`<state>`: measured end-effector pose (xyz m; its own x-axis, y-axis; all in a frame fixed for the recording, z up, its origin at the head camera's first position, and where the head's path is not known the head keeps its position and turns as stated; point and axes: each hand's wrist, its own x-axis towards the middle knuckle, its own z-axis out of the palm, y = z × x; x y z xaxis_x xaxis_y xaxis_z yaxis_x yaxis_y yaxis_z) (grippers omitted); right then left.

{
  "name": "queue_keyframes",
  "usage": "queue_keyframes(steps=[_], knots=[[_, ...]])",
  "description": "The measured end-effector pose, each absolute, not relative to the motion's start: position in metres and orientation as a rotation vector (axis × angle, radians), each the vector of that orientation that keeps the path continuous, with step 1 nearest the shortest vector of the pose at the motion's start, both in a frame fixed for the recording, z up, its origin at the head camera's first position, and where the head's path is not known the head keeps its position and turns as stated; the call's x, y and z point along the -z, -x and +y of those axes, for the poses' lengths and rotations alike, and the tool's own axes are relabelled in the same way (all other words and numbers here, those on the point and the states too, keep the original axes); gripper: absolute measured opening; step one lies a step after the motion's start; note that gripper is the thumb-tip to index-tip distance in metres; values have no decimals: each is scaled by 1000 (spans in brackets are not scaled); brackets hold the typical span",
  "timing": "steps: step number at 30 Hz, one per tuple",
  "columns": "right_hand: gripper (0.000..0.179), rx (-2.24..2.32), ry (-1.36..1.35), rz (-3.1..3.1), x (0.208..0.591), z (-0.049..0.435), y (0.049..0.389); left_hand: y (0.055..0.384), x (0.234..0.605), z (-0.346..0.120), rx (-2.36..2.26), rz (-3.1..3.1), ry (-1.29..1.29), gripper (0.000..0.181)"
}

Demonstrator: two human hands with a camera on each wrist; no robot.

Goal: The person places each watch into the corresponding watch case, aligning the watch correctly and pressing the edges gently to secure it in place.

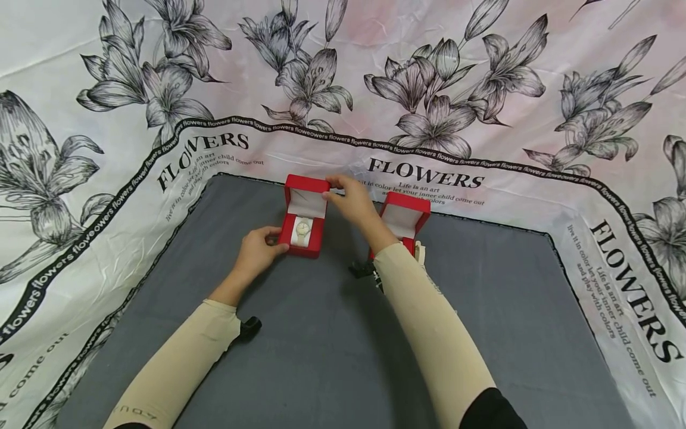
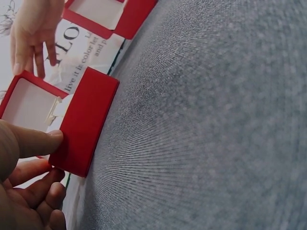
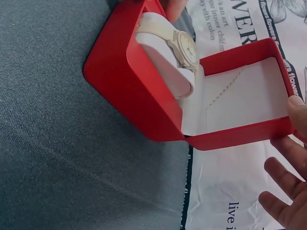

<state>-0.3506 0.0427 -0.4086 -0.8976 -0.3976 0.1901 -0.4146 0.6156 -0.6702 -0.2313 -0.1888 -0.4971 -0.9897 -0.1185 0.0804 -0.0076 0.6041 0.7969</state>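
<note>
red covering is seen on the open box, placed just above and left of the middle of the head view; its lid is raised. the base is pinched at its lower left by the left hand, thumb pressed on the front face. the lid is pinched at its upper right corner by the right hand. the two hands are set apart.

for this step to be done well, it is judged, the base should be steadied on the grey cloth and the lid guided lightly, so that the hinge is not twisted. fingertips are best kept off the watch.

two boxes are counted, both open; the second box, right of centre, is partly hidden by the right sleeve. one watch is seen, laid over one white cushion; whether another is held in the second box cannot be told. two hands and two cream sleeves are counted.
</note>
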Motion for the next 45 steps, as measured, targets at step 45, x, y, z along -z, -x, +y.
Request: queue_keyframes(steps=[45], knots=[[45, -1130, -686, -2803, 412, 46, 328, 231, 493, -187, 1393, -2668, -134, 47]])
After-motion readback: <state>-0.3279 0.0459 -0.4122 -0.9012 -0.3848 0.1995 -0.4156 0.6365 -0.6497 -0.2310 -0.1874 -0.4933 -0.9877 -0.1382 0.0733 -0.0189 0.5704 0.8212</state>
